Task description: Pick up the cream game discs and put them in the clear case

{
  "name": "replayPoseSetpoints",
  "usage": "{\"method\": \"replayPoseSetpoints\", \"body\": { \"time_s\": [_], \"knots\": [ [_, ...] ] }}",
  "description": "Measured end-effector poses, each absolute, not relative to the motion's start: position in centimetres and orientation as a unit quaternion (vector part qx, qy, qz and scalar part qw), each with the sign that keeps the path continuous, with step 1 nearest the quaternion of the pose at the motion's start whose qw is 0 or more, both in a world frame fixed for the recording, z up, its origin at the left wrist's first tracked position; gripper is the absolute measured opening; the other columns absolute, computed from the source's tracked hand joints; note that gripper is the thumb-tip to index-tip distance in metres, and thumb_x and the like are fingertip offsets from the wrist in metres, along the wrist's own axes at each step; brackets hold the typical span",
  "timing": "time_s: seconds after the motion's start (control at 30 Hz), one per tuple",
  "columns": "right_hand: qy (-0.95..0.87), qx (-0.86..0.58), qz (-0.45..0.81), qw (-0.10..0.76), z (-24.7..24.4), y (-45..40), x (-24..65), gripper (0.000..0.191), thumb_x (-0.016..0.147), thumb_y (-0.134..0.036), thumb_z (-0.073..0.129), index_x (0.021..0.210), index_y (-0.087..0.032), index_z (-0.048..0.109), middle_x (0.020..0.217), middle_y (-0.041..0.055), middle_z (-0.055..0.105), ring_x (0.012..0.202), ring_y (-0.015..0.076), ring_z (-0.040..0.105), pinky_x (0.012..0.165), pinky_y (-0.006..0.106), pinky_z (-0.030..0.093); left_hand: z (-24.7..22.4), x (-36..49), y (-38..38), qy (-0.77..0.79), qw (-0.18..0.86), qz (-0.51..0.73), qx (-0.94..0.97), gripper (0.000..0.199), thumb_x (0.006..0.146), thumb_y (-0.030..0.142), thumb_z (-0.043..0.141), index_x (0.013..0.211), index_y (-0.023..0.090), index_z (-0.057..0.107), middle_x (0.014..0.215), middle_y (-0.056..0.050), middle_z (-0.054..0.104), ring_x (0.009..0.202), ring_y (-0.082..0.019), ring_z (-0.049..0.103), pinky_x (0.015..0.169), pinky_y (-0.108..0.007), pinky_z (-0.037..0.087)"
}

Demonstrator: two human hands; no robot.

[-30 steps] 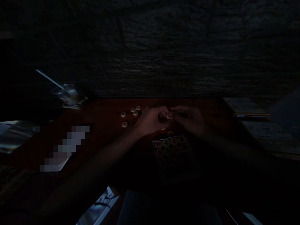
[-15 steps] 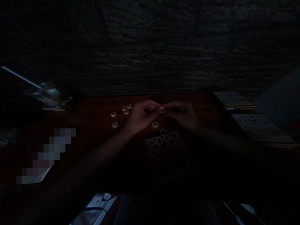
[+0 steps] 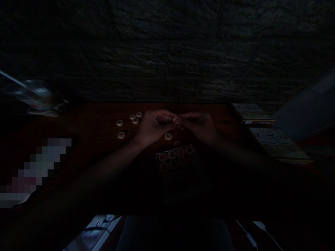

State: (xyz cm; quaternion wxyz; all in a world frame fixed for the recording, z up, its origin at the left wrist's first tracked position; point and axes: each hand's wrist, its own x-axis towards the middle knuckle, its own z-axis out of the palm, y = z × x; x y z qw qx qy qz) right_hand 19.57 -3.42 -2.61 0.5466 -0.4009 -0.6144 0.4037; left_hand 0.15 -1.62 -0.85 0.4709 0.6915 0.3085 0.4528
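Between the fingertips of my left hand (image 3: 153, 128) and my right hand (image 3: 201, 126) is one round game piece (image 3: 177, 120), pinched from both sides. Just below them a pale piece (image 3: 168, 136) with a dark character lies on the wooden table. A dim reddish piece (image 3: 177, 143) sits at the top edge of a box (image 3: 157, 161), where several round pieces stand in rows. The box's lower part is lost in darkness. Several more loose pieces (image 3: 121, 135) lie left of my left hand.
Two flat boxes, one farther (image 3: 252, 112) and one nearer (image 3: 278, 142), lie at the right. A clear cup with a straw (image 3: 39, 99) stands at the left, above a blurred-out flat object (image 3: 39, 170). A stone wall (image 3: 167, 59) rises behind the table.
The whole view has shifted, so the things on the table appear farther left. The held piece is tilted differently between my fingertips.
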Motion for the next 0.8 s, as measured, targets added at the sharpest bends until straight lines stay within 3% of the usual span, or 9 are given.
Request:
{"method": "replayPoseSetpoints", "body": {
  "time_s": [0.3,0.57,0.8],
  "knots": [
    [-0.627,-0.379,0.413,0.541,-3.10,-3.14,19.83,0.032,0.074,-0.048,0.093,0.094,-0.024,0.086,0.087,0.0034,0.083,0.074,0.0176,0.075,0.076,0.035,0.063,-1.06,0.26,-1.53,0.331,0.511,0.476,0.634,0.021,0.077,0.032,0.090,0.088,0.016,0.082,0.084,-0.008,0.081,0.074,-0.021,0.079,0.075,-0.035,0.068],
    [-0.602,-0.409,0.415,0.546,-2.76,-3.49,19.50,0.037,0.070,-0.050,0.095,0.086,-0.019,0.083,0.073,0.0030,0.078,0.059,0.0138,0.067,0.057,0.028,0.056,-0.86,0.38,-1.83,0.345,0.538,0.461,0.616,0.022,0.082,0.035,0.086,0.093,0.015,0.084,0.089,-0.008,0.083,0.081,-0.022,0.081,0.082,-0.037,0.068],
    [-0.597,-0.407,0.413,0.554,-2.69,-3.40,19.54,0.039,0.073,-0.057,0.091,0.080,-0.019,0.082,0.069,0.0027,0.076,0.059,0.0135,0.067,0.057,0.027,0.055,-0.85,0.24,-1.73,0.310,0.531,0.453,0.646,0.038,0.069,0.036,0.097,0.098,0.016,0.083,0.093,-0.009,0.084,0.082,-0.022,0.080,0.081,-0.036,0.067]
  ]
}}
